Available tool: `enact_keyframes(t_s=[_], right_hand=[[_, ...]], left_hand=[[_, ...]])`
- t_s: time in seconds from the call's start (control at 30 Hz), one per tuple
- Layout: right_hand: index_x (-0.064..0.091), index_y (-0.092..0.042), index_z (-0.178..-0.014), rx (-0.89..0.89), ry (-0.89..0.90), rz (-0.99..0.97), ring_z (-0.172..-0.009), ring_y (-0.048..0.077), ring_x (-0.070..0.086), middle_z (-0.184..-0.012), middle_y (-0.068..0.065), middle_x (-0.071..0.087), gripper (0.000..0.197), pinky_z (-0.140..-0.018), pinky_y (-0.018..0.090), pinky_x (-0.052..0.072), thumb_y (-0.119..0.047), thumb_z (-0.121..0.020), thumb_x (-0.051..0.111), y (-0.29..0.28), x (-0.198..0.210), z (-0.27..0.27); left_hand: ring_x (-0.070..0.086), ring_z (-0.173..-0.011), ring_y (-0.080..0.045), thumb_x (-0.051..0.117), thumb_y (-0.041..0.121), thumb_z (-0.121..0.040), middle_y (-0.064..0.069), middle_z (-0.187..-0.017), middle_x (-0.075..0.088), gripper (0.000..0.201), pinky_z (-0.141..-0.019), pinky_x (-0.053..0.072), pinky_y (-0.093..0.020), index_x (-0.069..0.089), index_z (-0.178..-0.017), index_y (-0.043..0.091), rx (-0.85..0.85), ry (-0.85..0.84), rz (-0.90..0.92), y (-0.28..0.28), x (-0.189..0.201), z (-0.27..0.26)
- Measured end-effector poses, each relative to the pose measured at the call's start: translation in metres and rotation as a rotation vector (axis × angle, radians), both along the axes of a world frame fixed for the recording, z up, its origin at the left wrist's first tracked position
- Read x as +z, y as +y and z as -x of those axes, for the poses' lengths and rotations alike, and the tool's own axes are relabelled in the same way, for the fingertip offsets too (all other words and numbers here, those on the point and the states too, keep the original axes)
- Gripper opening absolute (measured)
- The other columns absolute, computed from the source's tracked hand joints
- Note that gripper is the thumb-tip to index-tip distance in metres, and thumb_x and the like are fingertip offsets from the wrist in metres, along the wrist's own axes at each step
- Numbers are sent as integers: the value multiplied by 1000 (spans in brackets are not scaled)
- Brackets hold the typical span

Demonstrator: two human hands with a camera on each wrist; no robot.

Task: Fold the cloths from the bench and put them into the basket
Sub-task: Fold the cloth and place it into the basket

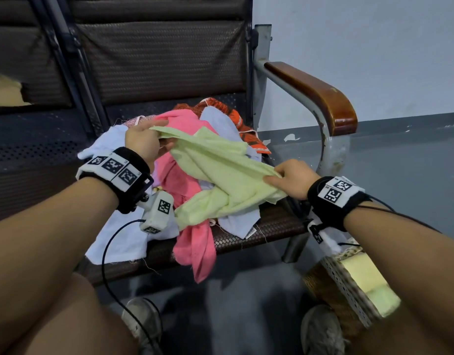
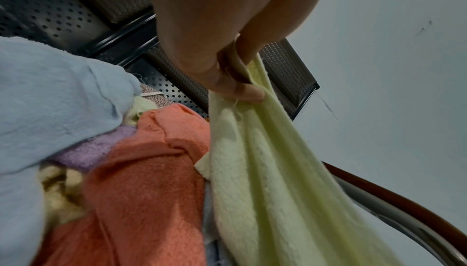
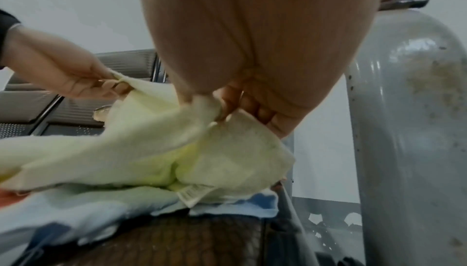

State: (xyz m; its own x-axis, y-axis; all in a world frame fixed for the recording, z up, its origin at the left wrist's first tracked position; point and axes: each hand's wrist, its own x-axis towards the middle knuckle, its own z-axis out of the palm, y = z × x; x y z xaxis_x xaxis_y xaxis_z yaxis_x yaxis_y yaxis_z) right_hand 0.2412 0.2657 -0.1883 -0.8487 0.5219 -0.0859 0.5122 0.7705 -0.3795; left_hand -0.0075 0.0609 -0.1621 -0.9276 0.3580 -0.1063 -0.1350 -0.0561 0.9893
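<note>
A pale green cloth (image 1: 220, 167) stretches between both hands above a heap of cloths on the bench seat (image 1: 267, 226). My left hand (image 1: 146, 142) pinches its upper left edge; in the left wrist view the thumb and fingers (image 2: 237, 88) clamp the green cloth (image 2: 265, 170). My right hand (image 1: 287, 179) grips the lower right corner, also seen in the right wrist view where the fingers (image 3: 227, 102) hold the green cloth (image 3: 156, 150). Under it lie a pink cloth (image 1: 192, 242), pale blue cloths (image 1: 118, 237) and an orange patterned one (image 1: 236, 116). The woven basket (image 1: 333, 295) stands on the floor at lower right.
The bench's wooden armrest (image 1: 320, 90) on a grey metal frame (image 1: 333, 149) rises right of the pile. A pale yellow folded cloth (image 1: 372, 285) lies in the basket. My shoes (image 1: 144, 319) and knees are at the bottom. A grey wall is behind.
</note>
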Motion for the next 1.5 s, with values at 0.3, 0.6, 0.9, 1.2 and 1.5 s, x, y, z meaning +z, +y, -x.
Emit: enact_keyframes(t_s=[0.3, 0.6, 0.9, 1.2, 1.5], right_hand=[[68, -16, -122, -45, 176, 105, -94, 19, 63, -102, 0, 69, 28, -83, 31, 49, -18, -95, 63, 14, 0, -3], [57, -15, -73, -71, 165, 63, -81, 32, 58, -75, 6, 60, 24, -66, 33, 40, -3, -90, 45, 7, 35, 8], [55, -19, -62, -104, 395, -36, -70, 21, 54, -70, -4, 55, 41, -61, 33, 39, -48, -90, 46, 10, 143, 20], [53, -24, -69, 69, 471, -89, -70, 16, 52, -71, -5, 55, 38, -65, 32, 39, -45, -102, 49, 19, 211, 14], [69, 7, -91, -251, 533, 394, -84, 34, 71, -92, 19, 74, 48, -81, 43, 58, -41, -90, 61, 4, 214, 46]], left_hand=[[67, -73, -18, 53, -10, -86, -10, -87, 66, 42, -62, 58, -22, 62, -125, -1, -110, -64, 169, -5, -12, 16], [56, -62, -17, 66, 28, -89, 5, -62, 59, 18, -56, 41, -27, 66, -72, 23, -113, 628, 575, -18, -3, 16], [67, -88, -19, 63, 50, -85, 1, -95, 71, 38, -84, 55, -41, 66, -97, 15, 11, 665, 183, -10, 103, 22], [49, -60, -7, 72, 54, -77, 8, -63, 58, 38, -59, 43, -30, 70, -74, 16, 30, 759, 211, -23, 153, 41], [45, -59, -18, 65, 50, -83, -2, -57, 47, 54, -61, 38, -31, 48, -49, 12, 158, 391, 73, 13, 157, 10]])
